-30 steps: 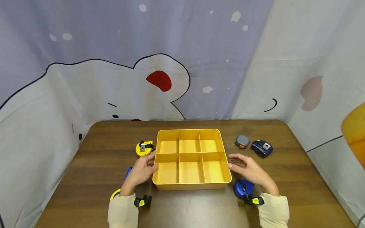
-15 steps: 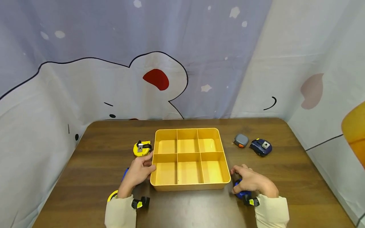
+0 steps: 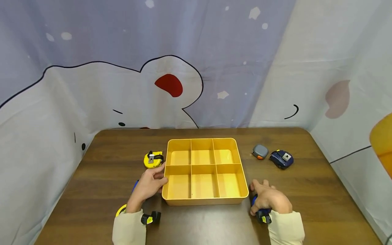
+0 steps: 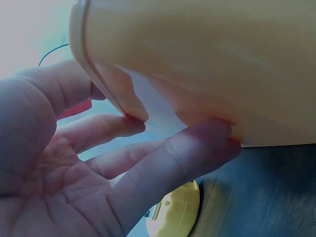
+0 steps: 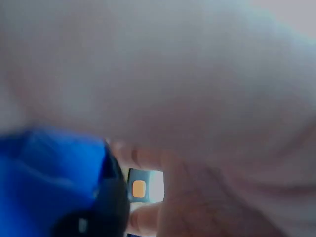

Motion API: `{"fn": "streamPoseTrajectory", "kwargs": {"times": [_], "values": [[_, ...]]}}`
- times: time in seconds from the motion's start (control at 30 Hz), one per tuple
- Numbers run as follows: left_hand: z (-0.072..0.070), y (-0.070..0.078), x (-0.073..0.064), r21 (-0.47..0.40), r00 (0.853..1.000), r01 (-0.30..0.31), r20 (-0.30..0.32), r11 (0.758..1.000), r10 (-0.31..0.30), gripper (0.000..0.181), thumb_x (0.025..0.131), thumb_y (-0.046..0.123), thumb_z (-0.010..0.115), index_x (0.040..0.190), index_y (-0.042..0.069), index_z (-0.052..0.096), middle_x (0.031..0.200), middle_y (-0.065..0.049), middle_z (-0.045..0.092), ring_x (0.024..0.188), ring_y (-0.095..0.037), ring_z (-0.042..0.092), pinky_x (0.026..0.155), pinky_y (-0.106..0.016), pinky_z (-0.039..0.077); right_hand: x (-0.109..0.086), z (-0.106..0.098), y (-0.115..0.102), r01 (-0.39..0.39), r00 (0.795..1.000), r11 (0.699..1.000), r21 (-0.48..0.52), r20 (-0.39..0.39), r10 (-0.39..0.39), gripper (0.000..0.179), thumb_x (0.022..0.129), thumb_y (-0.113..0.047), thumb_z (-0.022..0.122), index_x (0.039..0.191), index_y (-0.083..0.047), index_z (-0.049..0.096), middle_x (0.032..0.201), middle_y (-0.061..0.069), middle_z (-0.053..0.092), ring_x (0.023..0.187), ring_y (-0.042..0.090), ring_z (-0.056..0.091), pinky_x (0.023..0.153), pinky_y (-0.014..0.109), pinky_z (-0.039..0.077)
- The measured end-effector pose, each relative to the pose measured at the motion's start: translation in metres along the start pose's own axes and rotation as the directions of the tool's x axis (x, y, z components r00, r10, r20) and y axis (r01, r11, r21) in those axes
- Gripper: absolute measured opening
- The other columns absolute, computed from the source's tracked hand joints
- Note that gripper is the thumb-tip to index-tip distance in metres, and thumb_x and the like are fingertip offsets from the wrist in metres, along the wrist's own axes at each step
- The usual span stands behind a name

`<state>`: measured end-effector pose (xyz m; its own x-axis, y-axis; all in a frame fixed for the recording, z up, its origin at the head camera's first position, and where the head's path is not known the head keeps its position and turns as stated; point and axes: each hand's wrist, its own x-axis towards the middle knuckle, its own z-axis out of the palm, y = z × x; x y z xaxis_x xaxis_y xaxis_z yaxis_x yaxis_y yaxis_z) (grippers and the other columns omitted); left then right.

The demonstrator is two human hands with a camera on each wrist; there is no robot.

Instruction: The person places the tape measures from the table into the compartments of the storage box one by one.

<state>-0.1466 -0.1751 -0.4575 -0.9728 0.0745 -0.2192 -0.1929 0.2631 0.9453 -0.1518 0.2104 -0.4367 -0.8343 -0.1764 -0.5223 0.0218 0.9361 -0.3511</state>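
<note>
A yellow divided box (image 3: 191, 201) with several compartments sits mid-table, nothing inside it. My left hand (image 3: 146, 190) grips its left wall, thumb over the rim and fingertips against the outside, as the left wrist view shows. At the box's front right, my right hand (image 3: 272, 198) is curled over a blue tape measure (image 3: 254, 200), thumb on the near side and fingers on the far side. The hand covers most of that tape measure in the head view; close up, its blue case (image 5: 54, 182) with black trim fills the lower left of the right wrist view.
A yellow tape measure (image 3: 150, 164) lies beyond my left hand. Partly hidden by the left forearm are a blue item (image 3: 135, 185) and a yellow one (image 3: 120, 210). A grey tape measure (image 3: 260, 151) and a navy one (image 3: 281, 159) lie back right. A patterned curtain (image 3: 239, 68) hangs behind.
My right hand has left the box's right side, come down toward the near edge and closed over the blue tape measure. The left hand keeps its grip on the box.
</note>
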Motion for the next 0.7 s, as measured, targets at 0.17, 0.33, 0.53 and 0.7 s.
{"fn": "streamPoseTrajectory", "kwargs": {"times": [0.17, 0.33, 0.53, 0.7], "values": [[-0.003, 0.002, -0.001, 0.011, 1.0, 0.028, -0.006, 1.0, -0.028, 0.061, 0.084, 0.003, 0.059, 0.14, 0.009, 0.038, 0.113, -0.023, 0.061, 0.082, -0.03, 0.066, 0.06, -0.041, 0.055, 0.005, 0.001, -0.002, -0.004, 0.999, 1.0, 0.014, -0.052, 0.005, 0.06, 0.052, -0.013, 0.083, 0.099, -0.013, 0.046, 0.099, 0.018, 0.036, 0.084, 0.034, 0.041, 0.062, 0.041, 0.04], [-0.003, 0.001, 0.001, 0.013, 0.999, 0.039, -0.018, 0.999, -0.039, 0.061, 0.084, 0.005, 0.06, 0.14, 0.011, 0.038, 0.114, -0.022, 0.061, 0.084, -0.031, 0.066, 0.061, -0.042, 0.054, 0.014, 0.002, 0.002, 0.043, 0.986, 0.998, 0.035, -0.163, -0.037, 0.052, 0.058, -0.013, 0.079, 0.101, -0.01, 0.05, 0.103, 0.022, 0.036, 0.088, 0.037, 0.038, 0.066, 0.044, 0.041], [-0.003, -0.001, 0.002, 0.012, 0.999, 0.05, -0.017, 0.999, -0.05, 0.061, 0.084, 0.005, 0.06, 0.141, 0.012, 0.037, 0.115, -0.022, 0.06, 0.084, -0.03, 0.066, 0.06, -0.041, 0.055, 0.021, 0.002, 0.007, 0.068, 0.976, 0.997, 0.041, -0.211, -0.058, 0.051, 0.062, -0.013, 0.078, 0.104, -0.009, 0.051, 0.11, 0.025, 0.035, 0.093, 0.041, 0.036, 0.07, 0.048, 0.041], [-0.003, 0.0, 0.002, 0.008, 0.999, 0.047, -0.008, 0.999, -0.047, 0.061, 0.084, 0.005, 0.06, 0.141, 0.012, 0.037, 0.116, -0.022, 0.059, 0.085, -0.031, 0.066, 0.06, -0.041, 0.055, 0.022, 0.002, 0.01, 0.079, 0.974, 0.996, 0.046, -0.214, -0.068, 0.051, 0.062, -0.013, 0.079, 0.106, -0.01, 0.052, 0.111, 0.025, 0.035, 0.094, 0.041, 0.036, 0.071, 0.048, 0.041]]}}
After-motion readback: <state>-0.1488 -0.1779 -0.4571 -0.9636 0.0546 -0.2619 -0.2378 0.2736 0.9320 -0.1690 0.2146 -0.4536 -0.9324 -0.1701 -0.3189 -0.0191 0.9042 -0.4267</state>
